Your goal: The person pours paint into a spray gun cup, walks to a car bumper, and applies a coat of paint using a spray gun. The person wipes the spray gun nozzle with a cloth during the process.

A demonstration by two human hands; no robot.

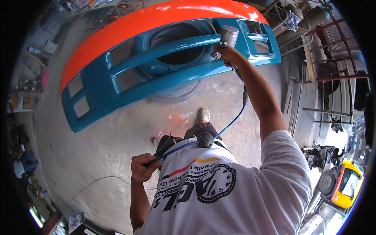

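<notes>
My right hand (228, 55) is closed around a spray gun whose metal cup (229, 35) points upward. The gun is held over the right part of a vehicle bumper (149, 84), orange along its top and teal below. From the gun's handle a blue air hose (234, 121) runs down to my waist and across to the left. My left hand (141, 167) grips that hose beside my left hip. Whether the gun touches the bumper or its trigger is pulled, I cannot tell.
Teal-stained tires (147, 64) show behind and under the bumper. A dark rounded object (205, 140) is at my waist by the hose. Metal frames (329, 113) and gas cylinders (315, 19) line the right side. A yellow vehicle (349, 184) stands at the lower right. Clutter (27, 94) fills the left edge.
</notes>
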